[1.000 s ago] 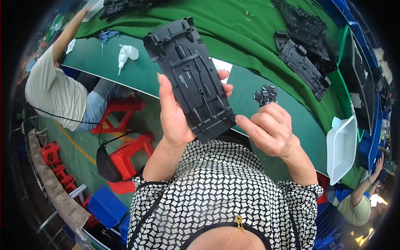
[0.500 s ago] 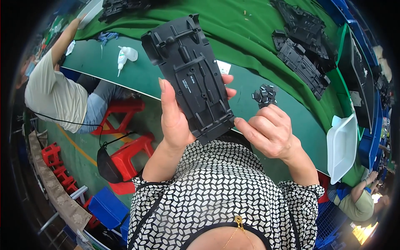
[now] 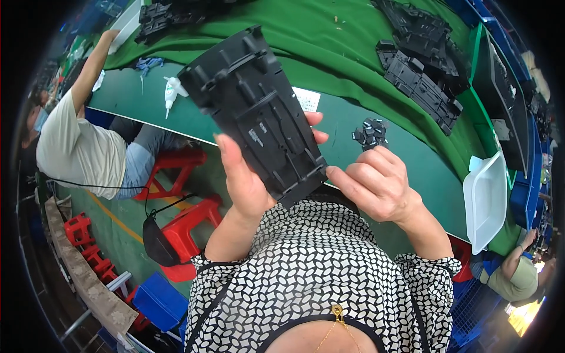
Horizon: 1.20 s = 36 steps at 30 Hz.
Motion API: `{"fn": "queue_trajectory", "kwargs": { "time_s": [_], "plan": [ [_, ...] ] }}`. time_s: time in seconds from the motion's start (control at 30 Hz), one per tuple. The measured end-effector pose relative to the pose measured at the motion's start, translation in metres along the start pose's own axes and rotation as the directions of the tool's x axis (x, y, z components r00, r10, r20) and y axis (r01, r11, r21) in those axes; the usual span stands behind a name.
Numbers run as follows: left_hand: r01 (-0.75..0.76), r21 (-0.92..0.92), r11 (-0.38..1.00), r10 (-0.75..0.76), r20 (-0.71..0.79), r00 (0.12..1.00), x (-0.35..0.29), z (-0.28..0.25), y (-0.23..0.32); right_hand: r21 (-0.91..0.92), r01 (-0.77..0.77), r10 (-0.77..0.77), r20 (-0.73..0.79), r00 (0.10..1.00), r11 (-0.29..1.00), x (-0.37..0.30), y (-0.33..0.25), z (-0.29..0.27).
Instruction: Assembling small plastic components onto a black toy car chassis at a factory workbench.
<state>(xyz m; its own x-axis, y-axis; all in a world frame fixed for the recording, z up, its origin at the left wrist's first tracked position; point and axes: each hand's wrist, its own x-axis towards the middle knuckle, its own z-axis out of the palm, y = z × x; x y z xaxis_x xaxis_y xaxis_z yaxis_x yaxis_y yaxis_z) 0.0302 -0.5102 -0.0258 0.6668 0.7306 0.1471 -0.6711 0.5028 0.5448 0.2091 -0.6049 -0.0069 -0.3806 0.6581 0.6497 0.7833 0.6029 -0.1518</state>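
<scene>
My left hand (image 3: pixel 244 182) is wrapped round a long black moulded plastic part (image 3: pixel 259 117), thumb on its near side and fingertips showing past its right edge. The part is tilted, its ribbed face toward me, above the table's near edge. My right hand (image 3: pixel 376 185) is closed, with thumb and forefinger pinched at the part's lower right corner. Whether a small piece sits in that pinch is hidden. Just beyond my right hand lies a heap of small black pieces (image 3: pixel 372 133) on the green table (image 3: pixel 412 170).
A white squeeze bottle (image 3: pixel 172 94) and a white card (image 3: pixel 307 99) lie on the table. Black plastic parts (image 3: pixel 421 88) are piled on the green cloth (image 3: pixel 329 70). At the right edge is a white tray (image 3: pixel 485 200). A person (image 3: pixel 82 141) sits on the left near red stools (image 3: pixel 194 220).
The black plastic part has tilted further left at its far end, turning with my left hand. My right hand has shifted slightly left, still at the part's corner.
</scene>
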Motion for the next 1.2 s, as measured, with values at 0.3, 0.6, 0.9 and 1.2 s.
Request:
{"fn": "queue_trajectory", "kwargs": {
  "time_s": [0.3, 0.6, 0.9, 1.2],
  "plan": [
    [-0.211, 0.177, 0.961, 0.174, 0.207, 0.963, -0.003, -0.007, -0.002, 0.693, -0.714, 0.724, 0.543, 0.426, -0.099, -0.004, -0.032, 0.0],
    [-0.259, 0.221, 0.94, 0.191, 0.288, 0.938, -0.006, 0.0, -0.012, 0.699, -0.691, 0.738, 0.563, 0.372, -0.184, -0.008, -0.044, 0.014],
    [-0.229, 0.118, 0.966, 0.192, 0.263, 0.946, -0.012, 0.0, -0.015, 0.702, -0.694, 0.748, 0.544, 0.379, -0.159, -0.008, -0.046, 0.013],
    [-0.228, 0.211, 0.95, 0.168, 0.269, 0.948, -0.003, 0.0, -0.009, 0.728, -0.656, 0.744, 0.547, 0.383, -0.197, 0.001, -0.042, 0.011]
  ]
}}
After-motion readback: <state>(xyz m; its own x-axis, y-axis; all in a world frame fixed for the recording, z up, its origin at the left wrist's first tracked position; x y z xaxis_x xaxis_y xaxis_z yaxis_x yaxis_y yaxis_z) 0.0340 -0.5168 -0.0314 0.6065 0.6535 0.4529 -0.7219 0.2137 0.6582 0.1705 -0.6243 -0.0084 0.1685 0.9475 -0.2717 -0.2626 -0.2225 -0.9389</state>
